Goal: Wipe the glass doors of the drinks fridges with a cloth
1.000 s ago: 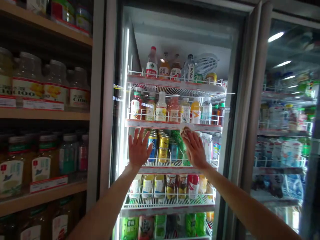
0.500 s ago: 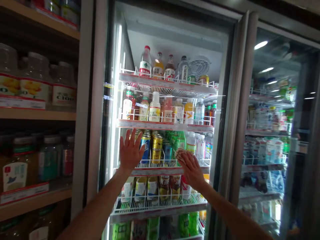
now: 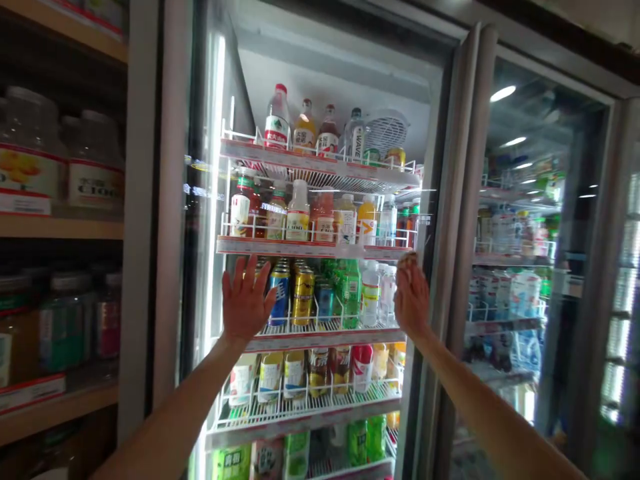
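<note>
- Fridge (image 3: 320, 73): lit, full of drinks, faced by a glass door (image 3: 453, 200) that fills the middle of the view.
- Second fridge (image 3: 474, 200): just beside it, right, also stocked, ceiling lights mirrored in its glass.
- Rack (image 3: 60, 227): left, wooden shelves with large bottles.
- Left hand (image 3: 246, 300): wide open, fingers spread and pointing up, nothing in its grasp; it is before the door's left part, though contact with the glass is unclear.
- Right hand (image 3: 414, 297): fingers together and nearly straight, holding a cloth under the fingertips, near the door's right edge.
- Green bottles (image 3: 351, 287): behind the glass, between the hands.
- Gold can (image 3: 303, 297): on the same shelf, right of a blue can (image 3: 279, 297).
- Cloth (image 3: 409, 259): bunched, mostly hidden by the right hand's fingers.
</note>
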Demonstrator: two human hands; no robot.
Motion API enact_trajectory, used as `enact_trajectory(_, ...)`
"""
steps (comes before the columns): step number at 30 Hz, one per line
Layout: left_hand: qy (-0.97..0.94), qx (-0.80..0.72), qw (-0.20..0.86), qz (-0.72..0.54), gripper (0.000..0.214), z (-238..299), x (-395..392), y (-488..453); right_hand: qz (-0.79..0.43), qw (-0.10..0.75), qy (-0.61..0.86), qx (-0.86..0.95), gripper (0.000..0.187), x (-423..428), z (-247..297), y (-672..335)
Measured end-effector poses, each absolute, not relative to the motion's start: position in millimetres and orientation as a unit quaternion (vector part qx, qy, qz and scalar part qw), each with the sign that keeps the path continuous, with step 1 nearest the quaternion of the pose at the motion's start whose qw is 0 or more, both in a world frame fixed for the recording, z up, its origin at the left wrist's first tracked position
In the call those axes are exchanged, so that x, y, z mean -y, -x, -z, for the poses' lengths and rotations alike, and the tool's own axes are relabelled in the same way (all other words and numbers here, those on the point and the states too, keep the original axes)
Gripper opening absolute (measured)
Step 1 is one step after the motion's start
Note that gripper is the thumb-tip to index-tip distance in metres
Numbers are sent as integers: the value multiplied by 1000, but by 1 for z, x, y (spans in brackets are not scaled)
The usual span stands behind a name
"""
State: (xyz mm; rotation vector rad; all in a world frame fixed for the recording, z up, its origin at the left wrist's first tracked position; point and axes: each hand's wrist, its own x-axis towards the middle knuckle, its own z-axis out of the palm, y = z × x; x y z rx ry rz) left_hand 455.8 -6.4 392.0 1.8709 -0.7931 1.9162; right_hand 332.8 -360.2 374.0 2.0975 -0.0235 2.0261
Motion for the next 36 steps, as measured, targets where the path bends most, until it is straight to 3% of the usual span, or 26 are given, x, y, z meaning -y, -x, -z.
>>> enact_trajectory(3, -659, 274, 166, -681, 62, -392, 7, -455, -715, 90, -692, 35, 62, 379, -380, -332)
enact_trajectory(9, -658, 259, 170, -686, 60, -388, 12, -454, -678, 86, -730, 1, 64, 379, -325, -322)
enact_trajectory(16, -659, 264, 173, -683, 59, -387, 11, -454, -712, 76, -698, -4, 57, 397, -429, -331)
enact_trajectory(22, -669, 255, 179, -675, 55, -385, 14, -452, -689, 88, -718, -50, 63, 370, -358, -329)
enact_trajectory(29, -677, 253, 194, -664, 55, -383, 14, -453, -722, 79, -685, -55, 60, 349, -420, -348)
enact_trajectory(36, -684, 249, 177, -662, 54, -383, 13, -452, -566, 171, -777, -215, 66, 285, -362, -349)
